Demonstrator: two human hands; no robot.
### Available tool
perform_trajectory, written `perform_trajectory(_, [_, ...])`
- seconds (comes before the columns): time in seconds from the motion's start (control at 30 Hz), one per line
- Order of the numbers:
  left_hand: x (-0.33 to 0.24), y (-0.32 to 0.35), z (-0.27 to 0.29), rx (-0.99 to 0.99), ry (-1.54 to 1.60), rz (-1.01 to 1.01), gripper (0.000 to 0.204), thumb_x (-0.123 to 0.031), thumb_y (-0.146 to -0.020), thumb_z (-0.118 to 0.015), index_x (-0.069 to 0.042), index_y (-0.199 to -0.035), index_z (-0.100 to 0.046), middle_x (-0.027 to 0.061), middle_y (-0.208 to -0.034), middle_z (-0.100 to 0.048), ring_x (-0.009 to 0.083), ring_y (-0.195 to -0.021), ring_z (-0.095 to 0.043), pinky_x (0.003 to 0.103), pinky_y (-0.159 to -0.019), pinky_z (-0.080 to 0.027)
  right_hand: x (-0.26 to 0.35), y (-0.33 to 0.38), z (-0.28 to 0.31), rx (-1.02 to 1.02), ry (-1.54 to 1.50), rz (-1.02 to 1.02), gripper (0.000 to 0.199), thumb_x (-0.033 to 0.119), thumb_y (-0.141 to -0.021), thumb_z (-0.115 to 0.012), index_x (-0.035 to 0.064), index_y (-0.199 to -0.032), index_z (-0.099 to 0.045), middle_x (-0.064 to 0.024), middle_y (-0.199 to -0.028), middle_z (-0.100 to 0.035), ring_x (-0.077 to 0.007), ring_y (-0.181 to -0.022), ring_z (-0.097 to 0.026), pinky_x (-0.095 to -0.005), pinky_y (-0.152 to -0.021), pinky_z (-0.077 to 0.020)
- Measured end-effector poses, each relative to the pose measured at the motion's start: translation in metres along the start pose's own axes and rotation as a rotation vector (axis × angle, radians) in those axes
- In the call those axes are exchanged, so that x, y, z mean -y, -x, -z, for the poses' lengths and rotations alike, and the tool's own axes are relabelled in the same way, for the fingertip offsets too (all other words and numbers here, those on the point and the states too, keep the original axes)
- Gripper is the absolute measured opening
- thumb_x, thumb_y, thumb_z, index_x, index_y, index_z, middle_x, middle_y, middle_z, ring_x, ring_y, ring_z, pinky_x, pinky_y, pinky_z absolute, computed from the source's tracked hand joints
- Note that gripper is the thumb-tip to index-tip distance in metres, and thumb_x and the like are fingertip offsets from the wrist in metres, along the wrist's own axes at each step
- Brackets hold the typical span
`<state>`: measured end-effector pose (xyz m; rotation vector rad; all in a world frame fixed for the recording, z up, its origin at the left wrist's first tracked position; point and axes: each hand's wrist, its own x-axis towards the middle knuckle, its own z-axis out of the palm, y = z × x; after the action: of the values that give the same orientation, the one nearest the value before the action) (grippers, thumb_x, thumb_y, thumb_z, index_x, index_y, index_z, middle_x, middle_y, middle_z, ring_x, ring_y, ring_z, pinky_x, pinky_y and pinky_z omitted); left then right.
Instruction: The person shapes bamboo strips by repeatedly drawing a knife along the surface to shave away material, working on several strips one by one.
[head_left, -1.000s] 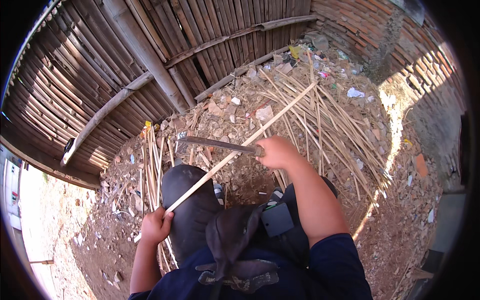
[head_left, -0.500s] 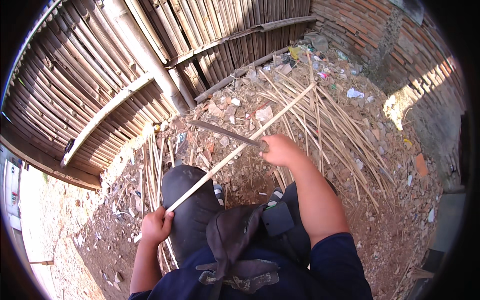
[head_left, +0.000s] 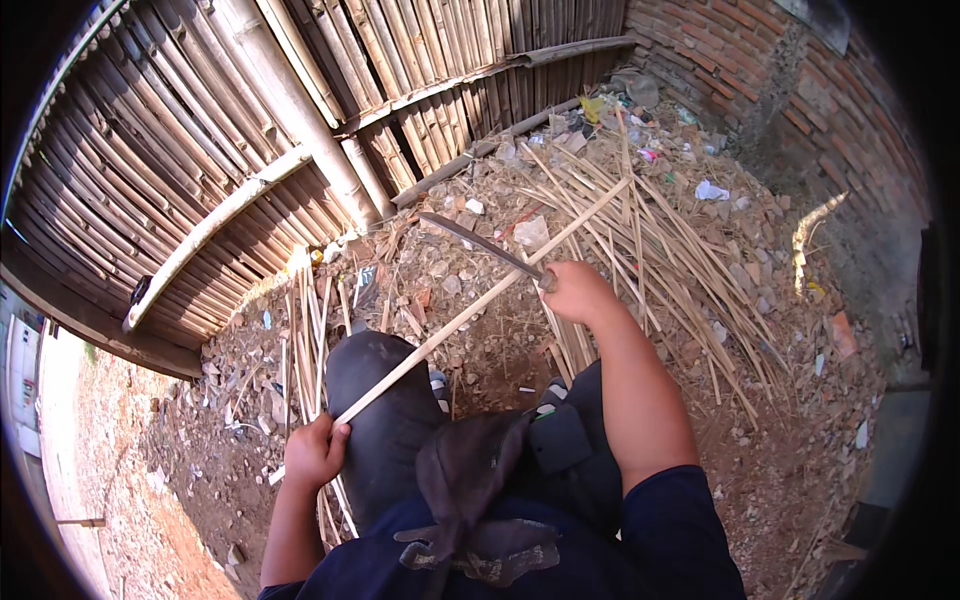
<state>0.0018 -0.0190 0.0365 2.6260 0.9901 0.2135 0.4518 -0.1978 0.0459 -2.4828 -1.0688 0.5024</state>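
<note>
— Where is the bamboo strip (head_left: 470, 315)?
— Slanting across the lap; the left hand (head_left: 315, 452) is clenched round its near end, and the far end reaches the bamboo pile (head_left: 650, 230).
— And the right hand (head_left: 575, 292)?
— Fisted round a long knife (head_left: 480, 245), its blade raised just above the strip.

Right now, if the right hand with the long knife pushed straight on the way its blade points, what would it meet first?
Probably the rubble heap below the bamboo fence. The right hand aims the machete up-left, past the bamboo strip; depth is unclear.
</note>
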Motion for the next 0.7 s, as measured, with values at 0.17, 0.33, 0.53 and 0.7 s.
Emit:
perform_trajectory(0.17, [-0.001,-0.001,-0.002,-0.016,0.042,-0.028,0.040,-0.034,-0.098,-0.061,-0.004,-0.075,-0.050,0.0208,-0.059,-0.056,0.0448,-0.058,-0.060,0.053,-0.054,-0.045,0.035,0.020,0.001,0.007,0.048,0.078,0.033,0.023,-0.082,-0.072,0.0129,-0.114,-0.070,-0.0189,-0.107,-0.071,-0.0384,-0.103,-0.068,-0.0485,-0.089,-0.0550])
perform_trajectory(0.33, [0.006,0.002,-0.006,-0.023,0.058,-0.041,0.040,-0.033,-0.099,-0.061,-0.004,-0.074,-0.050,0.0209,-0.057,-0.055,0.0454,-0.057,-0.059,0.053,-0.053,-0.044,0.040,0.019,-0.004,0.091,0.105,0.244,0.030,0.023,-0.079,-0.073,0.0144,-0.108,-0.071,-0.0177,-0.099,-0.072,-0.0385,-0.095,-0.069,-0.0499,-0.082,-0.0553])
perform_trajectory(0.53, [0.000,-0.001,-0.006,-0.014,0.038,-0.035,0.040,-0.034,-0.102,-0.057,-0.004,-0.077,-0.050,0.0216,-0.060,-0.058,0.0460,-0.060,-0.061,0.053,-0.055,-0.046,-0.028,-0.015,0.006,-0.021,-0.098,-0.061,0.043,0.026,-0.083,-0.074,0.0114,-0.123,-0.069,-0.0206,-0.108,-0.072,-0.0378,-0.102,-0.069,-0.0471,-0.090,-0.0547])
perform_trajectory(0.7, [0.003,0.000,-0.005,-0.035,0.027,-0.023,0.041,-0.035,-0.098,-0.062,-0.004,-0.074,-0.052,0.0209,-0.058,-0.057,0.0455,-0.058,-0.061,0.053,-0.054,-0.047,-0.014,-0.001,0.012,-0.090,-0.092,-0.104,0.045,0.027,-0.084,-0.074,0.0078,-0.125,-0.067,-0.0221,-0.113,-0.071,-0.0399,-0.106,-0.067,-0.0473,-0.094,-0.0534])
